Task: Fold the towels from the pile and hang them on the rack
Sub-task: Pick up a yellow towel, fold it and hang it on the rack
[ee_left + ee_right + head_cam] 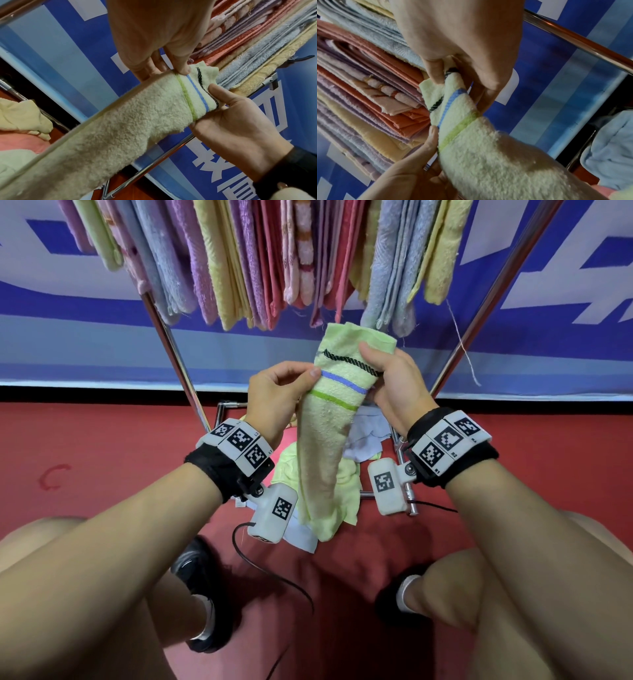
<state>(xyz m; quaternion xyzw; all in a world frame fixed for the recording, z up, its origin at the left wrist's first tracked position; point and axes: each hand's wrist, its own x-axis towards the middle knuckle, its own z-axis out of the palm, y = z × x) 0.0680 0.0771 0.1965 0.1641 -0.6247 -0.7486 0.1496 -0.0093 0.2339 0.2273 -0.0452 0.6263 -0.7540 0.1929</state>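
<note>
Head view: left hand (pixel 279 392) and right hand (pixel 394 378) pinch green towel's (pixel 325 446) edges.

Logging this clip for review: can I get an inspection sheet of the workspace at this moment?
Surface: red floor.
Job's things: pale green striped terry towel held up, folded lengthwise; metal rack full of hung towels; loose pile beneath.
Clutter: nothing seen.
Hands: left hand pinches the towel's edge; right hand grips its striped end.
Cables: black wire trails from wrist camera.
Surroundings: blue-and-white banner.
</note>
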